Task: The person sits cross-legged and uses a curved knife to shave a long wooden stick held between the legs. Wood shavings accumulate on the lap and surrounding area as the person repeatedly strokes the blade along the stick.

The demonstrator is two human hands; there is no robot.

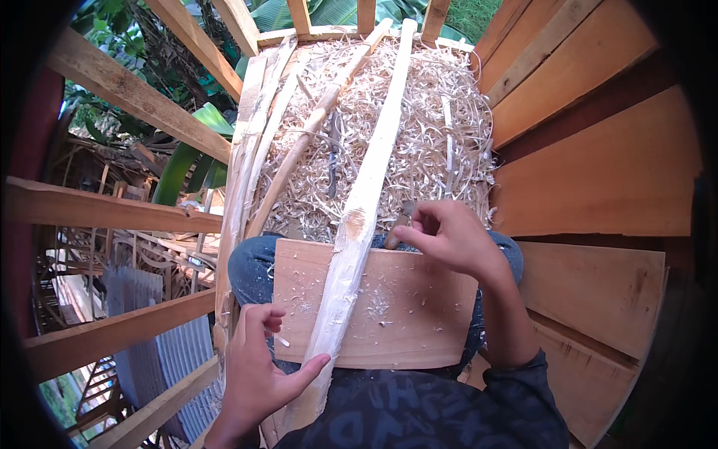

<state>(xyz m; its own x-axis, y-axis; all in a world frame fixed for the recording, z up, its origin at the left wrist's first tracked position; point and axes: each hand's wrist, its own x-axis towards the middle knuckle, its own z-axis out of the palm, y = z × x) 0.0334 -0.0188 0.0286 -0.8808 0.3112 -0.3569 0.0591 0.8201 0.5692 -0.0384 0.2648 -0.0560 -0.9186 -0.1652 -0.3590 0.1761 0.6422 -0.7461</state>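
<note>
A long, pale, shaved wooden pole runs from my lap up across the wood shavings, with a rough brownish patch partway along. It rests over a flat board lying on my legs. My left hand is open beside the pole's near end, its thumb against the wood and its other fingers loosely bent. To the right of the pole my right hand is closed, thumb and fingers curled together. Next to its fingertips is a small brown and grey object; its kind and whether I grip it are unclear.
Curly wood shavings cover the floor ahead. A darker stick, a dark tool-like object and long wood strips lie left of the pole. Slatted rails stand at the left, plank walls at the right.
</note>
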